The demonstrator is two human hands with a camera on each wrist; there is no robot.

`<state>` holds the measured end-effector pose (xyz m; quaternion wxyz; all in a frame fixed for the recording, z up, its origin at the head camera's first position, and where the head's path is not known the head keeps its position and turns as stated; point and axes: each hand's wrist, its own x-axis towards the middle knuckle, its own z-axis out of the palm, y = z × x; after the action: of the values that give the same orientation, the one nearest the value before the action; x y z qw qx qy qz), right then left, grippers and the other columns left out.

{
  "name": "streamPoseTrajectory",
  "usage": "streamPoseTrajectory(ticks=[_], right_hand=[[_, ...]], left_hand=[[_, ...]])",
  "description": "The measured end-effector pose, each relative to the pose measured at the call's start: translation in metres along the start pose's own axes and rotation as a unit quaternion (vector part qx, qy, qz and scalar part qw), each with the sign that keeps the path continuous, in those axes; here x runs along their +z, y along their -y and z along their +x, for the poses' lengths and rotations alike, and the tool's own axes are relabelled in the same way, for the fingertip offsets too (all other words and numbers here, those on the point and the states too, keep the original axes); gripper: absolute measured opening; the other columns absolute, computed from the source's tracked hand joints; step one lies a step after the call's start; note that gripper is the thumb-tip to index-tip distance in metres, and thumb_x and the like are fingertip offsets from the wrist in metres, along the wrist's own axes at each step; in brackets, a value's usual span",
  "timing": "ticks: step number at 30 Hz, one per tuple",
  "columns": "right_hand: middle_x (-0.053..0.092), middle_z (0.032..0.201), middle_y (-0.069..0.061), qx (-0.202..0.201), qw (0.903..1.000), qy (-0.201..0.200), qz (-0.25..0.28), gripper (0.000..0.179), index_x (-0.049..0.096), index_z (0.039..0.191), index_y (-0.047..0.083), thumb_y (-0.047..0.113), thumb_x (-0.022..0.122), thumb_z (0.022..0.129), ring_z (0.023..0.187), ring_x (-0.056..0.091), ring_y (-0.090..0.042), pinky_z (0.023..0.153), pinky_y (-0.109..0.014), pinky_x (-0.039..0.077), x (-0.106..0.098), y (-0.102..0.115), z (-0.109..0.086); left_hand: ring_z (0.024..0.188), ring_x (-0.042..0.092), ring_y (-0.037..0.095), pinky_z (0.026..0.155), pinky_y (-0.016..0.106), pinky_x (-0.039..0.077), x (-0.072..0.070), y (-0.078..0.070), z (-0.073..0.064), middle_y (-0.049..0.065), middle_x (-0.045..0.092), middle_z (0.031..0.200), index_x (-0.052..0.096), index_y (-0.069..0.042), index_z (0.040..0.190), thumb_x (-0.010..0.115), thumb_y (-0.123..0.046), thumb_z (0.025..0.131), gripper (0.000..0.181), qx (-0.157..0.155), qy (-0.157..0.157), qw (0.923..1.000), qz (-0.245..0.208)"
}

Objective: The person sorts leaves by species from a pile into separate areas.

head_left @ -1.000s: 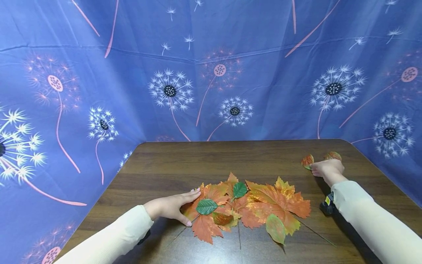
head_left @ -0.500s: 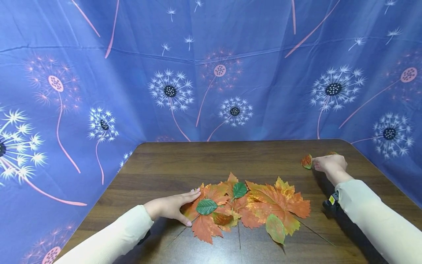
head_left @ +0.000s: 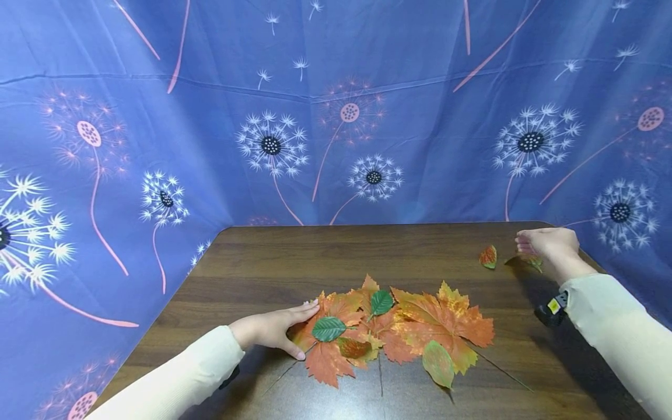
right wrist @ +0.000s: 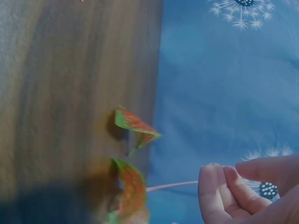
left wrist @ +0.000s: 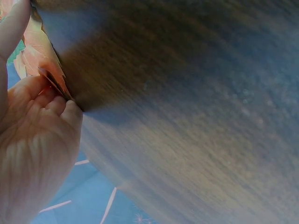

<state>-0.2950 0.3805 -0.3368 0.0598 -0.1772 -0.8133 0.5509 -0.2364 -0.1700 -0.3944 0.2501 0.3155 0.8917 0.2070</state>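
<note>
My left hand (head_left: 275, 328) rests on the left side of a row of orange and yellow artificial maple leaves (head_left: 451, 324), fingers extended and thumb beside a stem. In the left wrist view its fingers (left wrist: 70, 112) touch a leaf's edge. My right hand (head_left: 551, 242) hovers over the far right of the table, fingers loosely bent, holding nothing. Beneath it lies a red-green leaf (head_left: 534, 263), partly hidden by the hand. Another small red-green leaf (head_left: 488, 256) lies just left of it. The right wrist view shows both curled leaves apart from the fingers (right wrist: 212, 191).
Two dark green leaves (head_left: 329, 329), a brownish leaf (head_left: 354, 348) and a green-red leaf (head_left: 438, 363) lie on the maple leaves. Thin stems reach toward the near side of the wooden table (head_left: 315, 251). A blue dandelion-print cloth (head_left: 420, 128) hangs behind it.
The right hand has drawn back to the right from the two small leaves. The right-hand leaf now lies turned differently, lower and closer to the other. The left hand stays put.
</note>
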Motion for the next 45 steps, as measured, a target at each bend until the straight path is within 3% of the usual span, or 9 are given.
streamPoseTrajectory(ticks=[6,12,16,19,26,45], right_hand=[[0.063,0.059,0.022,-0.027,0.9994,0.022,-0.001,0.027,0.060,0.115,-0.001,0.017,0.049,0.098,0.061,0.065,0.004,0.065,-0.020,0.057,-0.007,0.013,-0.003],[0.065,0.067,0.023,-0.040,0.9974,0.051,-0.031,0.032,0.058,0.121,0.003,0.025,0.052,0.099,0.068,0.066,0.004,0.065,-0.018,0.056,-0.008,0.019,-0.006],[0.068,0.070,0.022,-0.055,0.9950,0.083,0.000,0.013,0.069,0.093,0.024,0.030,0.058,0.097,0.070,0.067,0.005,0.067,-0.017,0.055,-0.006,0.022,-0.008],[0.070,0.073,0.023,-0.071,0.9925,0.095,0.027,0.018,0.069,0.077,0.039,0.036,0.063,0.094,0.073,0.068,0.005,0.067,-0.014,0.053,-0.003,0.026,-0.011],[0.073,0.082,0.019,-0.120,0.9798,0.129,0.094,0.012,0.072,0.087,0.036,0.030,0.064,0.093,0.079,0.069,0.003,0.070,-0.011,0.052,0.005,0.029,-0.020],[0.073,0.091,0.018,-0.163,0.9688,0.166,0.086,0.011,0.073,0.100,0.031,0.028,0.064,0.094,0.086,0.069,0.000,0.078,-0.011,0.051,0.028,0.045,-0.041]], left_hand=[[0.150,0.014,0.032,0.117,0.055,0.019,0.000,-0.001,-0.001,0.010,0.014,0.163,0.021,-0.008,0.155,0.081,-0.028,0.078,0.099,0.000,0.000,1.0000,-0.004],[0.150,0.013,0.032,0.117,0.055,0.019,-0.001,0.000,-0.002,0.010,0.014,0.163,0.021,-0.008,0.155,0.081,-0.028,0.078,0.100,-0.001,-0.002,1.0000,-0.007],[0.150,0.013,0.032,0.117,0.056,0.019,-0.001,0.000,-0.002,0.010,0.013,0.163,0.021,-0.009,0.155,0.080,-0.028,0.078,0.100,-0.002,0.000,1.0000,-0.007],[0.150,0.014,0.032,0.117,0.055,0.019,-0.001,0.000,-0.002,0.010,0.014,0.163,0.021,-0.009,0.155,0.081,-0.029,0.078,0.100,-0.003,-0.001,1.0000,-0.002],[0.150,0.014,0.031,0.117,0.055,0.019,0.000,0.001,-0.001,0.010,0.014,0.163,0.021,-0.009,0.155,0.080,-0.029,0.078,0.099,-0.002,0.002,1.0000,-0.001],[0.150,0.014,0.029,0.117,0.055,0.019,0.002,0.002,0.000,0.008,0.014,0.163,0.022,-0.013,0.156,0.081,-0.029,0.077,0.099,-0.015,-0.001,0.9999,-0.006]])
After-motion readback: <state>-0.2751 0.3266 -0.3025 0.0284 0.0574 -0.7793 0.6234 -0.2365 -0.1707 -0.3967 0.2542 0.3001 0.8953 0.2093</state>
